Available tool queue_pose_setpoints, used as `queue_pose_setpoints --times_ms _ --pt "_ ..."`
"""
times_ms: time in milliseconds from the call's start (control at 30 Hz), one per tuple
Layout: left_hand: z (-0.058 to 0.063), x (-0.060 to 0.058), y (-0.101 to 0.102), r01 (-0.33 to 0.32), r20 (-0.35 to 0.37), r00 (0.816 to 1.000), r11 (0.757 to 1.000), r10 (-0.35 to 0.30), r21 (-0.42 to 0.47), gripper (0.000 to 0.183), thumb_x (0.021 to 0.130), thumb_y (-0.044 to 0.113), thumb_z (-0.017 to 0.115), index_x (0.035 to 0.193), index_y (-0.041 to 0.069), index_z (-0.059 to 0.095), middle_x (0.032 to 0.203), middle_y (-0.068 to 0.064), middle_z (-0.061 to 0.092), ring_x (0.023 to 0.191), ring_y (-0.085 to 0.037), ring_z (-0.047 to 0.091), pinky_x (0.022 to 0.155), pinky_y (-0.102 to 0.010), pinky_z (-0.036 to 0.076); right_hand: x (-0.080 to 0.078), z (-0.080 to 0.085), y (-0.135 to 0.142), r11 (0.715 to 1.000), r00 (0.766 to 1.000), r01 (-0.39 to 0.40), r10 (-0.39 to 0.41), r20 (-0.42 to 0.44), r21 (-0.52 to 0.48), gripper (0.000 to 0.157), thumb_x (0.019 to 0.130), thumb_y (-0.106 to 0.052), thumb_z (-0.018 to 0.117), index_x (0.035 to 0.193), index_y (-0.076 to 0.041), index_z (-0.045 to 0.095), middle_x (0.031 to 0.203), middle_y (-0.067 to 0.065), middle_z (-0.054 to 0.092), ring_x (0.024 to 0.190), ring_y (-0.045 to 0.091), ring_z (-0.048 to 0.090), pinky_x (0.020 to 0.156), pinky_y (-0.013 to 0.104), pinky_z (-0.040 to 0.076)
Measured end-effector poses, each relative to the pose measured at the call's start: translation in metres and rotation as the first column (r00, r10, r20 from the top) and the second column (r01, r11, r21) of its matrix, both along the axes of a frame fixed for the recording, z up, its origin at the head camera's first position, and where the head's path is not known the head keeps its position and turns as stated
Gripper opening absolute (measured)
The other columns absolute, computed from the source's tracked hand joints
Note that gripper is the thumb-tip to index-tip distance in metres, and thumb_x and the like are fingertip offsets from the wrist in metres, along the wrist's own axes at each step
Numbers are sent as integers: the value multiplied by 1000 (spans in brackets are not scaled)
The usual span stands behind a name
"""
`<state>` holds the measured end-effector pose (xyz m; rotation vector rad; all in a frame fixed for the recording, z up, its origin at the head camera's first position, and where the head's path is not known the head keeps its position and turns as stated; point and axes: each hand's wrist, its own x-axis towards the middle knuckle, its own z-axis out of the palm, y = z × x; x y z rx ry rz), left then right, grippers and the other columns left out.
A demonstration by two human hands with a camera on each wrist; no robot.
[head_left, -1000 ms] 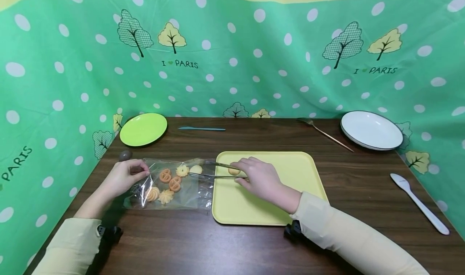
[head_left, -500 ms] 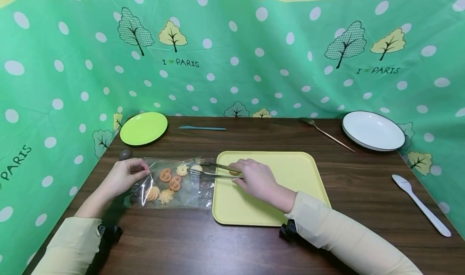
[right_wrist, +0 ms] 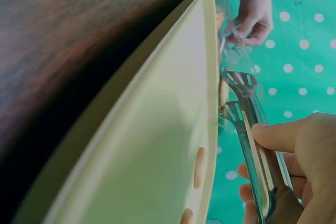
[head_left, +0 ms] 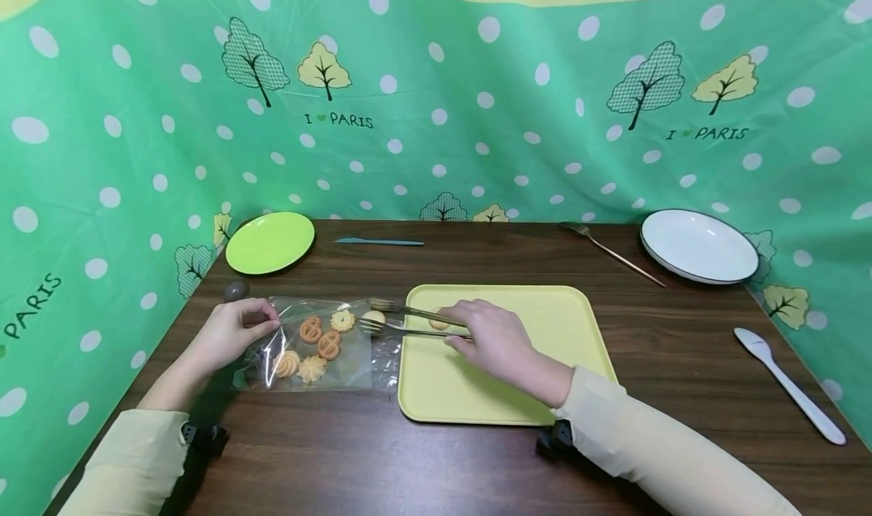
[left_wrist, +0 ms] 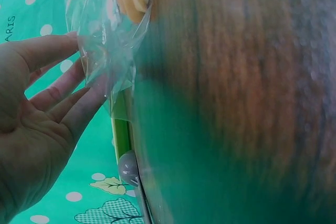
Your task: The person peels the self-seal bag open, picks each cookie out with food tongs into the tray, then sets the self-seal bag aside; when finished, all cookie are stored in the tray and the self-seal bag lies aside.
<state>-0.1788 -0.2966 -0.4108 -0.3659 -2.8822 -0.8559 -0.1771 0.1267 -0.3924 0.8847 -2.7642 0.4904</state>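
Note:
At the left end of a clear plastic bag (head_left: 354,365), my left hand (head_left: 235,334) pinches the film between thumb and fingers. Inside the bag lie several cookies, among them pretzel-shaped ones (head_left: 329,345), a swirl cookie (head_left: 287,364) and flower-shaped ones (head_left: 312,369). My right hand (head_left: 497,342) grips metal food tongs (right_wrist: 257,150) over the yellow tray (head_left: 518,395). The slotted tong tips reach into the bag's right end, either side of a pale round cookie (head_left: 373,318); whether they squeeze it I cannot tell. Cookies (right_wrist: 200,167) lie on the tray, partly hidden by my hand in the head view.
Along the back stand a green plate (head_left: 270,244), a blue knife (head_left: 379,241), a copper-coloured fork (head_left: 616,255) and a white dish (head_left: 699,245). A white knife (head_left: 790,386) lies at the right. Behind my left hand is a dark rounded utensil end (head_left: 235,291).
The right hand with the tongs moved slightly left, then back right. The pale round cookie now lies a little further right, near the bag's mouth. The left hand stays in place.

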Motion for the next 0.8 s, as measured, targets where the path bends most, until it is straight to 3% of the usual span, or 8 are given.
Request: queue_pose_setpoints --times_ms 400,800 --pt "1 0 1 -9 15 1000 1000 9 3 11 83 9 72 82 18 67 86 1 69 84 -15 65 70 -25 51 15 17 61 995 997 59 -63 -46 -84 41 81 -29 74 121 -22 64 111 -4 68 105 20 63 78 44 51" --pt "-1 -2 -2 3 17 1000 1000 -3 6 12 83 9 72 82 20 67 88 1 69 84 -14 65 70 -24 51 33 19 138 970 969 235 -239 -67 -70 43 81 -27 74 122 -21 63 114 10 67 110 37 58 73 57 48"
